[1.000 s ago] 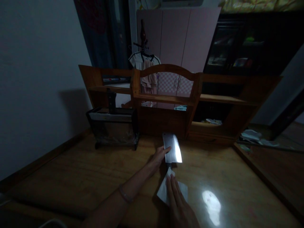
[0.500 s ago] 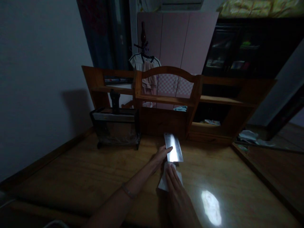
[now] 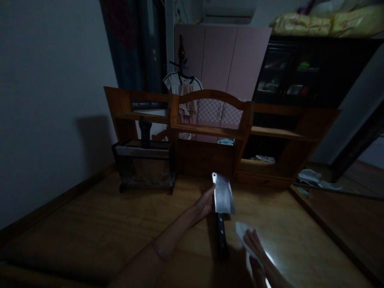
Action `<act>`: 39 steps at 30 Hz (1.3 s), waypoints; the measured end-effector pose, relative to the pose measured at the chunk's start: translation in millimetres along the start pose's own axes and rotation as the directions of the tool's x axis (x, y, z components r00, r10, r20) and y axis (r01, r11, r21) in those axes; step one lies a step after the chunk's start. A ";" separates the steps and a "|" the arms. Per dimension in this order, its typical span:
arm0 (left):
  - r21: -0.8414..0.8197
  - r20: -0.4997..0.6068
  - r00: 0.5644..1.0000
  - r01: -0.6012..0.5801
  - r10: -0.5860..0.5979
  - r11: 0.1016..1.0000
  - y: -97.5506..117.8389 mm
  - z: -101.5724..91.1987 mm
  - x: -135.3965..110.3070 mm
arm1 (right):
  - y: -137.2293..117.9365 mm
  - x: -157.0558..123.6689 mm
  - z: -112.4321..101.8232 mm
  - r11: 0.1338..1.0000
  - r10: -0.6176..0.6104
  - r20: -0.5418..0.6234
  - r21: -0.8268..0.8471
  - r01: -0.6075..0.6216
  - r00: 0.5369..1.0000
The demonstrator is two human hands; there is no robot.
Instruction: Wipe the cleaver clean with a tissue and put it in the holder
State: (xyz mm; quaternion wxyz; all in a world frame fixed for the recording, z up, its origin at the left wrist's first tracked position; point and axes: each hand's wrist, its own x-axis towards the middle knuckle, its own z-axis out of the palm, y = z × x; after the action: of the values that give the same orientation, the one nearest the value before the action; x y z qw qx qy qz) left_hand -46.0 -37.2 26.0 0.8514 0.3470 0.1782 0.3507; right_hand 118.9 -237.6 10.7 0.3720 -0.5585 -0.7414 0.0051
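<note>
A steel cleaver with a black handle is held over the wooden table, blade pointing away from me. My left hand pinches the blade by its left edge near the spine. My right hand is to the right of the handle, apart from it, fingers closed on a white tissue. A thin bracelet sits on my left wrist.
A black knife rack with a dark handle sticking up stands at the back left. A wooden shelf unit runs along the back of the table. Papers lie at the far right. A bright light patch glints by my right wrist.
My right hand with the tissue has come off the cleaver and moved right and toward me. The black handle now shows. My left hand still holds the blade, lifted slightly.
</note>
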 end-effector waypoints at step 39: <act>-0.081 -0.011 0.984 0.174 -0.175 0.981 -17.3 2.4 0.6 | 10.4 83.6 3.0 0.922 -0.096 0.389 0.383 -0.066 0.916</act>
State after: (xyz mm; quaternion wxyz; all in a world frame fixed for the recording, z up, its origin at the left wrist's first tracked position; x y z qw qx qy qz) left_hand -36.1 -46.8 15.2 0.8904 0.2925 0.2017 0.2846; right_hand 117.5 -162.9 49.7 0.3156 -0.4549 -0.7902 0.2627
